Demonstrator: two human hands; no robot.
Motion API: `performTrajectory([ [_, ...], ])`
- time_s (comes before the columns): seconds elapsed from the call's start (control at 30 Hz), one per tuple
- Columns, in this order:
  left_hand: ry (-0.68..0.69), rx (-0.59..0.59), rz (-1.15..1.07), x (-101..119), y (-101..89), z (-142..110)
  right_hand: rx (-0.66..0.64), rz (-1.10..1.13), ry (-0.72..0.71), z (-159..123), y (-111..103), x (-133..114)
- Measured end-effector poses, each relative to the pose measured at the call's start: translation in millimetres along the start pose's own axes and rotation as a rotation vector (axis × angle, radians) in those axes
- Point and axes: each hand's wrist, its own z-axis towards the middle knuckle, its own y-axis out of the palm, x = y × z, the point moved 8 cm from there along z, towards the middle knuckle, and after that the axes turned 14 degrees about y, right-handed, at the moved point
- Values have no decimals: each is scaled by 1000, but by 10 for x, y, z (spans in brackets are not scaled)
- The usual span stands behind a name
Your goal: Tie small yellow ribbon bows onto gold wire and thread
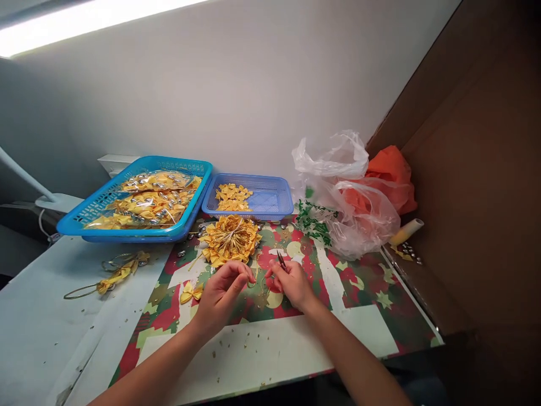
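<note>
Over the patterned paper, my left hand is closed in a pinch on a thin gold cord that shows at its fingertips. Just to the right, my right hand is closed around a small dark tool with pointed tips; the rest of it is hidden in the palm. A fine strand also curves near the right fingertips. Behind my left hand lies a bundle of yellow ribbon bows on gold cords. A single yellow bow rests left of that hand.
A turquoise basket holds bagged bows with silver bells. Beside it, a blue basket contains small yellow bows. Plastic bags sit at right against a cardboard wall. More corded bows lie left; tiny gold bits dot the table.
</note>
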Motion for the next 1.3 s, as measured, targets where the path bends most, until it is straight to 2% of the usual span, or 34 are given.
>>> performTrajectory([
  [0.07,38,-24,-10,37,33,-20,-57,-17,29,-15,70,0],
  [0.27,130,-107,-24,123,119,-81,5,-51,69,-47,94,21],
  [0.47,172,-134,-38,151,126,-115,-48,-30,68,-73,136,31],
  [0.6,49,-64,-67,46,90,-146,-118,41,54,-110,156,-53],
  [0.73,-236,19,-92,-201,97,-185,-169,93,34,-149,158,-126],
  [0.83,-423,-52,-136,-326,214,-209,-189,119,29,-154,162,-114],
  [0.93,-536,-138,-171,-373,305,-234,-204,131,28,-153,170,-84],
  [1.03,-592,-156,-187,-406,313,-267,-220,134,21,-156,168,-92],
  [1.3,-595,-32,-238,-497,192,-294,-116,177,-52,-121,-39,-151],
])
